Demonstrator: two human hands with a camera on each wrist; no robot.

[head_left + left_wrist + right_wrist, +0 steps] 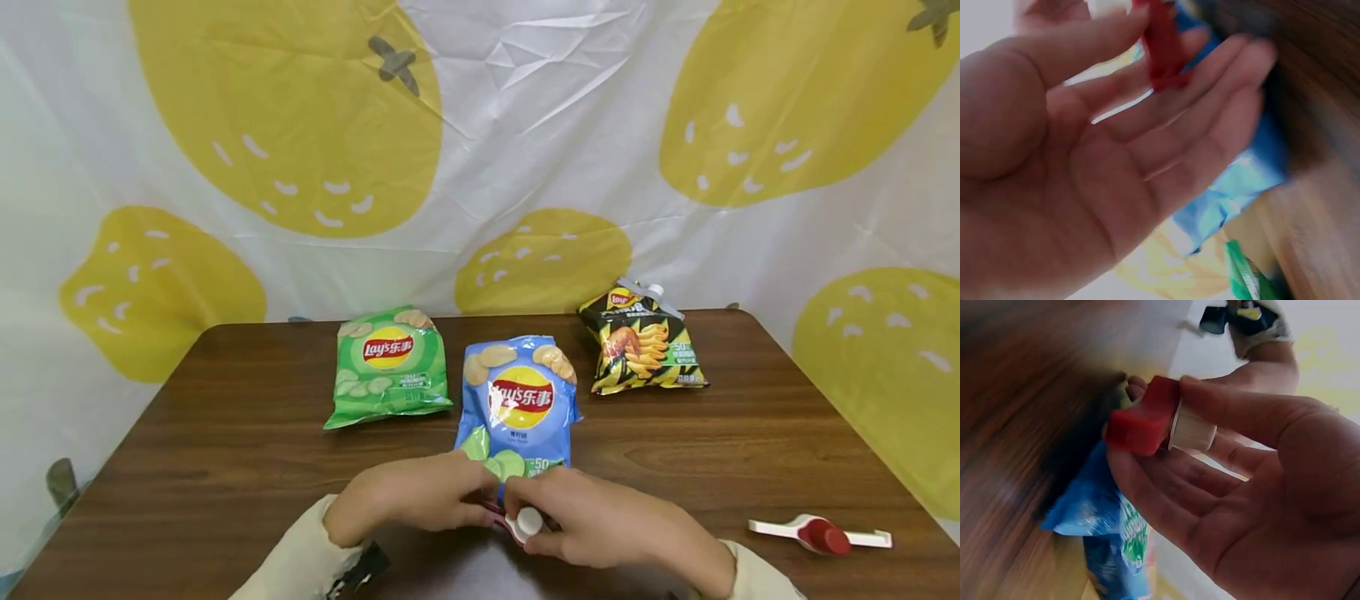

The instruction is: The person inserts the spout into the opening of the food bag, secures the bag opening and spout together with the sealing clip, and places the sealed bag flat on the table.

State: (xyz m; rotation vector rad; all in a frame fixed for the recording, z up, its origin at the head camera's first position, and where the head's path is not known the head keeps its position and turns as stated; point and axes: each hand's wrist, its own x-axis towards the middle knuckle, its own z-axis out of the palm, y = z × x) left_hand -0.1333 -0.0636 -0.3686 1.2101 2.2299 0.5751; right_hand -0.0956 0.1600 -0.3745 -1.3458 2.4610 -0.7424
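A blue Lay's chip bag (519,408) lies in the middle of the table, its near edge at both hands. At that edge is a red bag clip (1144,422) with a white cap (528,522). My left hand (420,493) pinches one end of the clip between thumb and fingers; the left wrist view has the red end (1165,53) there, the other fingers extended. My right hand (607,518) grips the clip beside the cap, thumb on one side and fingers on the other. The fingers partly hide the bag's near edge.
Toward the back left lies a green chip bag (390,367). A black chip bag (641,346) at the back right has a grey clip (647,297) across its top. A white clip with a red cap (825,536) lies at the near right. Behind the table hangs a lemon-patterned cloth (525,150).
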